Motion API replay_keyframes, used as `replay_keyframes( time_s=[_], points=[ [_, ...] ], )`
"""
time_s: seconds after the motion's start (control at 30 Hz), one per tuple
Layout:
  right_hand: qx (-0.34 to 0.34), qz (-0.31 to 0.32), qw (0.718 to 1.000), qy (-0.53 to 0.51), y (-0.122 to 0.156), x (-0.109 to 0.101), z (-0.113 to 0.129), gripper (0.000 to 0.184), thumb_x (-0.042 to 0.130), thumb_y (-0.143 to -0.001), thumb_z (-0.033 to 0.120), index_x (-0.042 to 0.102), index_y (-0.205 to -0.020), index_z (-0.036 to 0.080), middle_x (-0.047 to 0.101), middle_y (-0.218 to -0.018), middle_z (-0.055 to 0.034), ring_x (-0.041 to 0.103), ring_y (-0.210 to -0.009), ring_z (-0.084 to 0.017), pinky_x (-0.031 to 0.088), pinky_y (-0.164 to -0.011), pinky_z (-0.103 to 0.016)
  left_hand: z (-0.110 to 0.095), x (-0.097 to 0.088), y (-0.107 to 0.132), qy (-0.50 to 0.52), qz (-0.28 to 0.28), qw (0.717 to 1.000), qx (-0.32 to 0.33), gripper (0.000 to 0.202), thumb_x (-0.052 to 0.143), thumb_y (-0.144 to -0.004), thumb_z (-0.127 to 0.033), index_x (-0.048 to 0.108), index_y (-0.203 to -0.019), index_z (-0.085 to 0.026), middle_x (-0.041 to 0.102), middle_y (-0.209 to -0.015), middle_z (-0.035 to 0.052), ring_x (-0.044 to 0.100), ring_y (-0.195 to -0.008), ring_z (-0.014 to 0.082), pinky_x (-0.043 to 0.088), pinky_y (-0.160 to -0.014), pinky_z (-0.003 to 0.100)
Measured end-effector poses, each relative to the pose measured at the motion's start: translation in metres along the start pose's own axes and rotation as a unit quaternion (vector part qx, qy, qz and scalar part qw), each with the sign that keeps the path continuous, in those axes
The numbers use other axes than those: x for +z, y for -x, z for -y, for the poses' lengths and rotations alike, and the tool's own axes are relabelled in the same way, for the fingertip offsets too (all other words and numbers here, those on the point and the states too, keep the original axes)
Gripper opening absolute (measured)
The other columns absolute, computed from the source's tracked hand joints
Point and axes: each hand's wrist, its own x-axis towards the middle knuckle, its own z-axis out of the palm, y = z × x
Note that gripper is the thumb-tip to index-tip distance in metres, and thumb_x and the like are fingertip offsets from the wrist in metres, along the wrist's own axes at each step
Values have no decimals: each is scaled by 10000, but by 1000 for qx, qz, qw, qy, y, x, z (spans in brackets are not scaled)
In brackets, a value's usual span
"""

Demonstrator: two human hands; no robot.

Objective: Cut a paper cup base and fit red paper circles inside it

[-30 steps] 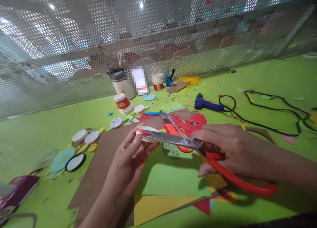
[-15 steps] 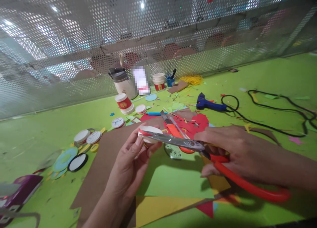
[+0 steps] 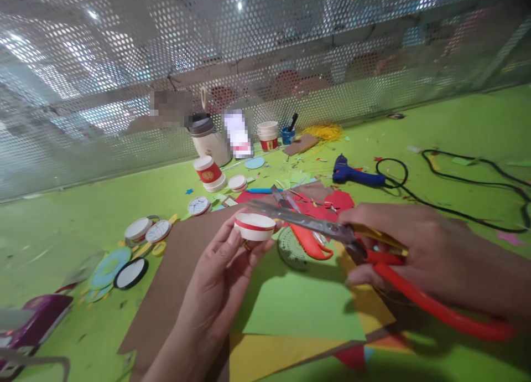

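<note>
My left hand [image 3: 222, 271] holds a shallow piece of a white paper cup [image 3: 254, 228] with a red band along its rim, thumb at its left side and fingers beneath. A large pair of scissors [image 3: 319, 226] with red handles is gripped in my right hand [image 3: 410, 249]. Its blades point left and lie just behind and above the cup piece; whether they touch it I cannot tell. Under both hands lie a light green paper sheet [image 3: 307, 310], a yellow sheet [image 3: 265, 354] and brown card [image 3: 166, 293]. An orange box cutter [image 3: 309, 242] rests beyond the green sheet.
A blue glue gun [image 3: 357, 174] with a black cord lies at the right. Red paper scraps [image 3: 327, 205] and a blue pen [image 3: 263, 191] lie ahead. Paper cups [image 3: 209, 174], a flask [image 3: 207, 141] and several round cut-outs [image 3: 136, 228] stand or lie left of centre.
The scissors have moved right and up, off the front of the cup piece, whose red-banded rim now shows. My left hand has shifted only slightly.
</note>
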Motion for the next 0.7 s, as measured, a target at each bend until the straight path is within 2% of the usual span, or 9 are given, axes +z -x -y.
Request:
replay_keyframes(
  time_s=[0.07,0.23,0.33,0.43,0.5,0.7],
  points=[
    [15,-14,1000,-6,-3,-3,-4,479,592,-807,631,644,-1077,239,722,-1009,-87,684,-818,-302,521,-554,-354,0,-2,1,6,-14,1000,-12,258,659,-828,-237,706,-1070,-162,744,-1058,97,707,-955,234,603,-787,271],
    [17,-23,1000,1,-12,-4,-14,478,577,-835,611,597,-1172,273,705,-1103,-67,680,-927,-296,551,-728,-388,0,-4,1,19,-33,999,-25,290,655,-818,-242,697,-1094,-165,737,-1085,104,695,-995,253,606,-804,295],
    [13,12,1000,4,-11,-3,-13,466,622,-809,595,614,-1131,258,706,-1114,-70,684,-925,-299,556,-689,-377,0,-1,-1,22,-37,999,-11,287,650,-806,-208,704,-1083,-153,734,-1085,104,698,-981,249,603,-824,319],
    [5,45,998,35,-8,-1,-10,477,641,-783,611,621,-1105,260,714,-1097,-76,693,-895,-306,543,-588,-349,-1,2,0,-4,-35,999,-1,316,667,-792,-205,695,-1103,-158,724,-1112,95,686,-992,233,586,-847,317],
    [5,48,997,55,-6,1,-9,470,640,-787,602,621,-1107,258,715,-1099,-87,696,-887,-320,527,-544,-341,-1,3,1,-31,-39,999,19,353,703,-763,-197,683,-1116,-182,713,-1142,74,666,-1032,229,568,-864,307],
    [60,17,998,15,-14,4,-13,481,600,-800,628,632,-1086,242,715,-1093,-94,687,-910,-322,556,-678,-413,2,5,3,-69,-61,993,67,482,790,-670,-151,667,-1130,-229,720,-1133,78,634,-1108,243,501,-964,346]
  ],
)
